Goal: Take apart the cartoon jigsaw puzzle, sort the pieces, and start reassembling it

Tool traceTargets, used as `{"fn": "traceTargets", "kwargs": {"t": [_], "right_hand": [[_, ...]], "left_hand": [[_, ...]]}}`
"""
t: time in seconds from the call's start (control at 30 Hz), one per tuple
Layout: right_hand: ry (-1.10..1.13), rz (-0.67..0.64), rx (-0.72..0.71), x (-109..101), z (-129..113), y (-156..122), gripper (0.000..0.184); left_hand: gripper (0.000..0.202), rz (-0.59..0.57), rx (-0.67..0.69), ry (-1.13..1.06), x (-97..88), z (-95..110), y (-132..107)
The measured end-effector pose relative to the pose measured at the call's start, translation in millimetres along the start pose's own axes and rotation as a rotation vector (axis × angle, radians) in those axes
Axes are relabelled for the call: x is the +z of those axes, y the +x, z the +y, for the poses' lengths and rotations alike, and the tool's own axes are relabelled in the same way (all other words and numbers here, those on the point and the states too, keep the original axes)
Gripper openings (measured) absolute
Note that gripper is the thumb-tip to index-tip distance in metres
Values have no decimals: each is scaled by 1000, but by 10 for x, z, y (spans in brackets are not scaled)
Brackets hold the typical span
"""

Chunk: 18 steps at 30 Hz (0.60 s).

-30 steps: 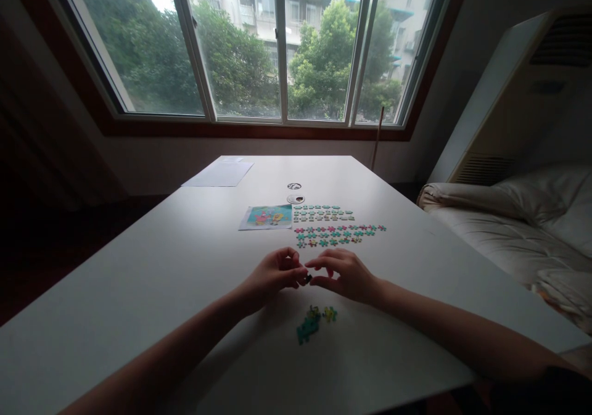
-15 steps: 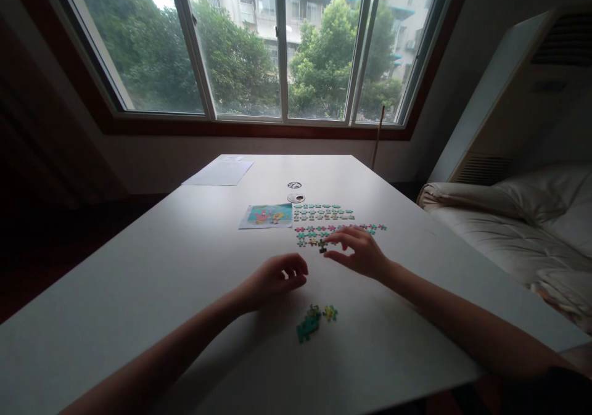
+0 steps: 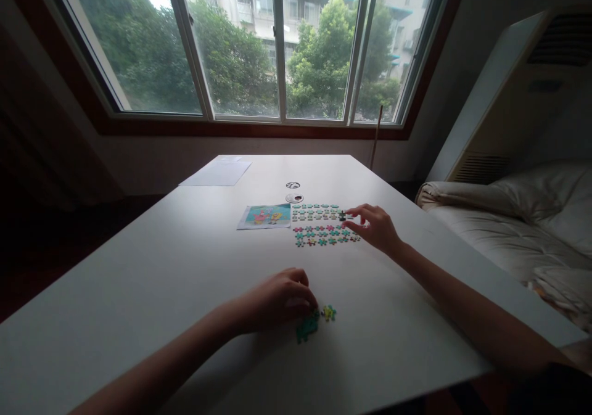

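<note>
My left hand (image 3: 277,298) rests on the white table (image 3: 161,267) with its fingers curled, fingertips touching a small joined cluster of teal and yellow puzzle pieces (image 3: 311,324). Farther out, my right hand (image 3: 374,225) reaches over rows of loose puzzle pieces (image 3: 324,225) and pinches a dark piece (image 3: 343,216) between thumb and forefinger. A colourful reference picture (image 3: 265,216) lies just left of the rows.
A sheet of paper (image 3: 217,172) lies at the table's far left. Two small round objects (image 3: 294,198) sit behind the pieces. A bed with pale bedding (image 3: 518,217) stands to the right, and a wide window (image 3: 277,45) lies beyond the table.
My right hand moved away from the left, out over the rows of pieces, carrying a dark piece. My left hand dropped down onto the joined cluster.
</note>
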State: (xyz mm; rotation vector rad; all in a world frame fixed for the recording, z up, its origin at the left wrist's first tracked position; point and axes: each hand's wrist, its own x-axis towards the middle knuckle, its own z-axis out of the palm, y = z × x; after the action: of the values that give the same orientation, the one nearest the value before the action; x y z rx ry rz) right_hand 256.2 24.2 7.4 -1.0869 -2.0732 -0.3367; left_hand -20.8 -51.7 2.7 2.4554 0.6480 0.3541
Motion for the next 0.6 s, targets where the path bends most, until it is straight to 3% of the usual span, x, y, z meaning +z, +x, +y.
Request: {"fn": "traceTargets", "kwargs": {"t": [0.23,0.37,0.6], "right_hand": [[-5,-239,434,218,772,-97,31],[-11,-300,465,330,958,-167,27],[-39,-307,464,373,956,-166,30]], "left_hand": [[16,41,-32,87,-11,-46,12],[14,45,-40,119,-12,-47,12],[12,75,-28,128,20,-43,27]]}}
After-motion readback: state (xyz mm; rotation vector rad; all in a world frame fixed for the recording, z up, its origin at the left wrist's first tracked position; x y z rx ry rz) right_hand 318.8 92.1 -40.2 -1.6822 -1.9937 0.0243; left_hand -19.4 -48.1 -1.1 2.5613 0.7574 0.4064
